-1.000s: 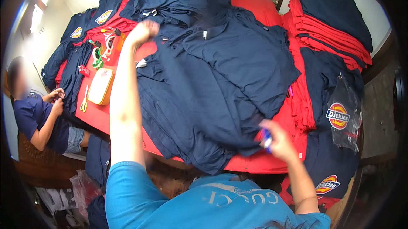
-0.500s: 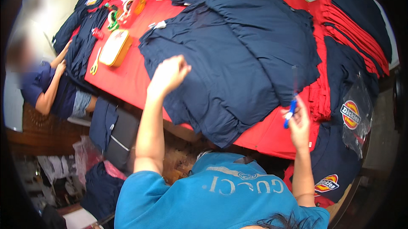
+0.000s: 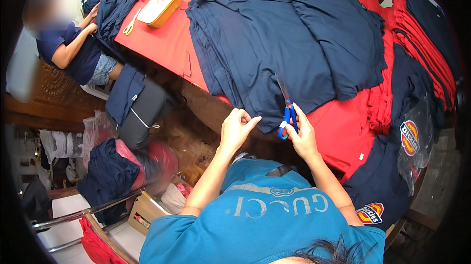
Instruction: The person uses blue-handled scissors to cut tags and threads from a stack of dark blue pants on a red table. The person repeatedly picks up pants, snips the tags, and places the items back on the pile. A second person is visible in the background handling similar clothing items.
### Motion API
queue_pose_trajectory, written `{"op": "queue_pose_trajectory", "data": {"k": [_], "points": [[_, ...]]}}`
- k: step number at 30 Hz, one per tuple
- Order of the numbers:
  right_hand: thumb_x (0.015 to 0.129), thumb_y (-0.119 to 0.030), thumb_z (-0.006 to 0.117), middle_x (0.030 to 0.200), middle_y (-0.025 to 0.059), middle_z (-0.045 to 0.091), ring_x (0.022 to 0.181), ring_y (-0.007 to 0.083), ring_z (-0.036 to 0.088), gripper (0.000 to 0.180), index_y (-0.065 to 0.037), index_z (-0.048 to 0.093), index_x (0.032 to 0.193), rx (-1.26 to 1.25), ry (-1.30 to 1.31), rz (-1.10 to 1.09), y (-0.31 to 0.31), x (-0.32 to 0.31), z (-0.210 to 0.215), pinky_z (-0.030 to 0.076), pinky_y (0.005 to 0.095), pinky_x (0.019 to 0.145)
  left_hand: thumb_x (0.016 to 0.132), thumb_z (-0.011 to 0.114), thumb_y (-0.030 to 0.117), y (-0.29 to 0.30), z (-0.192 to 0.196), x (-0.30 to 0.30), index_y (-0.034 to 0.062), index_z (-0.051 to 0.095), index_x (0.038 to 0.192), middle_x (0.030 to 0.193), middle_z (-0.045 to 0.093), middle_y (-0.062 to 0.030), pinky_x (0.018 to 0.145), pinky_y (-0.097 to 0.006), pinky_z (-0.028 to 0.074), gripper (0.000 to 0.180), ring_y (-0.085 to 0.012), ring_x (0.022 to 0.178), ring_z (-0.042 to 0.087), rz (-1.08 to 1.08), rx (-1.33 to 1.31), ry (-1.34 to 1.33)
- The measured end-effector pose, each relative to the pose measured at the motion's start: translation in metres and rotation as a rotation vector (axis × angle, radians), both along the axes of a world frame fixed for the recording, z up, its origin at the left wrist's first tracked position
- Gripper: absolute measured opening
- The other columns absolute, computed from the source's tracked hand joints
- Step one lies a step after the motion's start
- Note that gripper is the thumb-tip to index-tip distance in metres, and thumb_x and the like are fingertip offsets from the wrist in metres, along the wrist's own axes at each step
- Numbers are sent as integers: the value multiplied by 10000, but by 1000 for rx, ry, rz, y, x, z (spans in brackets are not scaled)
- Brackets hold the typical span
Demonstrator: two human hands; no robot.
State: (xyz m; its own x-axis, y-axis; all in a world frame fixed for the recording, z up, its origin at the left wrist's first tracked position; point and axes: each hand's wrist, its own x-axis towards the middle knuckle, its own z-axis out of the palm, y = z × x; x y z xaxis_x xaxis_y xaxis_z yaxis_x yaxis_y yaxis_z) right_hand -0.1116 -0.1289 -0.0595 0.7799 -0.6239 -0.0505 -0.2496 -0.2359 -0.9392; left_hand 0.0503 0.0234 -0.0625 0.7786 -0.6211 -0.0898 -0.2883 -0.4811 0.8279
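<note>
red shirt stack (image 3: 422, 33) far R | yellow case (image 3: 159, 9) | yellow scissors (image 3: 128, 25)

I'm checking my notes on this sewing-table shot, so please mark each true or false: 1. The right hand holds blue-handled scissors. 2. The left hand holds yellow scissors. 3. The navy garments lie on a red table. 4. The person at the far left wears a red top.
1. The right hand holds blue-handled scissors: true.
2. False: the left hand is empty by the navy garments; the yellow scissors lie far off.
3. Garments on the red table: true.
4. False: the other person wears navy.
</note>
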Motion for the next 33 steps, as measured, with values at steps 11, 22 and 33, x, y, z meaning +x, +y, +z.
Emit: {"op": "queue_pose_trajectory", "data": {"k": [11, 22, 33], "points": [[894, 15, 560, 1101, 94, 546, 966, 158, 620, 624, 10, 300, 1461, 417, -139, -16, 6, -78, 2, 505, 287, 853, 858, 731, 267, 6, -27, -31, 32, 581, 795, 713, 612, -23, 611, -242, 474, 286, -85, 669, 587, -28, -168, 479], [716, 60, 658, 898, 125, 535, 788, 283, 550, 605, -11, 525, 1302, -762, -346, 472, 17, -11, 73, 485, 374, 727, 909, 642, 175, 3, 43, -34, 65, 571, 889, 787, 621, 1, 559, -187, 420, 133, -55, 660, 552, -142, -464, 987], [768, -19, 667, 1003, 159, 622, 929, 334, 618, 527, -54, 531, 1276, -182, 65, 847, -20, 17, 90, 509, 403, 791, 954, 530, 154, -57, 8, 120, -33, 522, 1211, 1189, 603, -140, 1035, -416, 432, 318, -263, 1162, 558, 14, -852, 1180]]}}
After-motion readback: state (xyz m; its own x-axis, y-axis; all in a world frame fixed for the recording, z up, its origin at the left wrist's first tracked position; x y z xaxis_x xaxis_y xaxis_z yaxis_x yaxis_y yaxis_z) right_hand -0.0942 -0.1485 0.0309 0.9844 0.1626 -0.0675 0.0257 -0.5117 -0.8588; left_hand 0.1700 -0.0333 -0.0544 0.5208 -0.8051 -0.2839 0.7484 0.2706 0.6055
